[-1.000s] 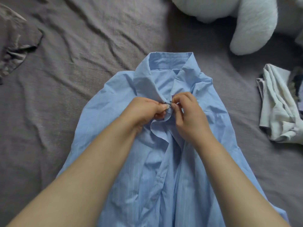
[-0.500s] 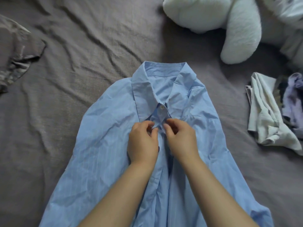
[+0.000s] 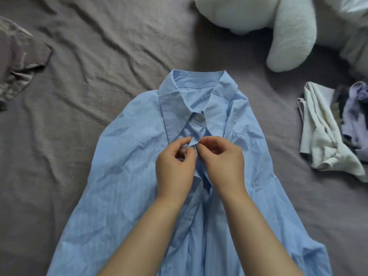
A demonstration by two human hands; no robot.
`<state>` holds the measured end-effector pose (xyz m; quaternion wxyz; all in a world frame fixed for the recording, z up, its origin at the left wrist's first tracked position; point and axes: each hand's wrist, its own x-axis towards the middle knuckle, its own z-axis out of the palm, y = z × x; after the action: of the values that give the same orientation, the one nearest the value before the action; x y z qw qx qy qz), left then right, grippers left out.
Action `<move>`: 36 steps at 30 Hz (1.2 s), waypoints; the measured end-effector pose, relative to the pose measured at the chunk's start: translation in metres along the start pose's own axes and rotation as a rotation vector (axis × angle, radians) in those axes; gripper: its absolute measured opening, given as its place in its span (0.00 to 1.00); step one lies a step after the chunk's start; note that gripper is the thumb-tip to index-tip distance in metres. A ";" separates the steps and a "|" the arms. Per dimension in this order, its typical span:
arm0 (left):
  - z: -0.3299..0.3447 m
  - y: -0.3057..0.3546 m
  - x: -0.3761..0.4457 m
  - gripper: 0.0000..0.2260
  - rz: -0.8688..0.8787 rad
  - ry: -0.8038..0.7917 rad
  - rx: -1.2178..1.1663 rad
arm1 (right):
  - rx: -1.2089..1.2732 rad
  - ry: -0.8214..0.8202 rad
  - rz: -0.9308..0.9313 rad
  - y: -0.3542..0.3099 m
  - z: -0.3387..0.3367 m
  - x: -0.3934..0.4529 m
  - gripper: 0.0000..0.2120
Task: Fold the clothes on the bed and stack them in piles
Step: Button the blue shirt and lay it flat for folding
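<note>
A light blue striped shirt (image 3: 127,176) lies front-up on the grey bed sheet (image 3: 99,56), collar toward the far side. Its top button (image 3: 198,116) is fastened under the collar. My left hand (image 3: 175,166) and my right hand (image 3: 221,162) meet over the placket just below that button. Each hand pinches an edge of the shirt front between thumb and fingertips, and a small fold of fabric stands up between them. The shirt's lower hem runs out of view under my forearms.
A crumpled cream garment (image 3: 322,132) lies at the right with a lilac and dark piece (image 3: 356,116) beside it. A white plush toy (image 3: 286,26) sits at the back right. A grey garment (image 3: 18,60) lies at the left edge.
My hands have moved down from the collar button, which is now fastened, to the placket just below it. The collar has settled flat.
</note>
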<state>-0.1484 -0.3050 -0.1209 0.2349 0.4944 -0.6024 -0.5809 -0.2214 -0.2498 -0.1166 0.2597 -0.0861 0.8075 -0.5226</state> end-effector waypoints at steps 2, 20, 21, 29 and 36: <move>-0.001 0.005 -0.004 0.11 0.044 0.000 0.023 | 0.099 -0.022 0.006 -0.006 -0.002 -0.004 0.05; -0.015 0.026 -0.024 0.13 0.054 -0.021 -0.115 | 0.322 -0.066 -0.005 -0.027 -0.008 -0.027 0.02; -0.016 0.027 -0.026 0.13 0.054 -0.026 -0.115 | 0.302 -0.071 -0.014 -0.027 -0.008 -0.029 0.02; -0.019 0.028 -0.030 0.10 -0.004 -0.009 -0.181 | 0.261 -0.029 0.003 -0.027 -0.004 -0.033 0.03; -0.022 0.031 -0.030 0.13 0.041 -0.011 -0.108 | 0.319 -0.017 0.032 -0.025 -0.001 -0.036 0.03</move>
<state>-0.1271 -0.2940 -0.0788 0.2696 0.4655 -0.5816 -0.6103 -0.1951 -0.2451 -0.0826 0.2854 -0.0352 0.7133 -0.6391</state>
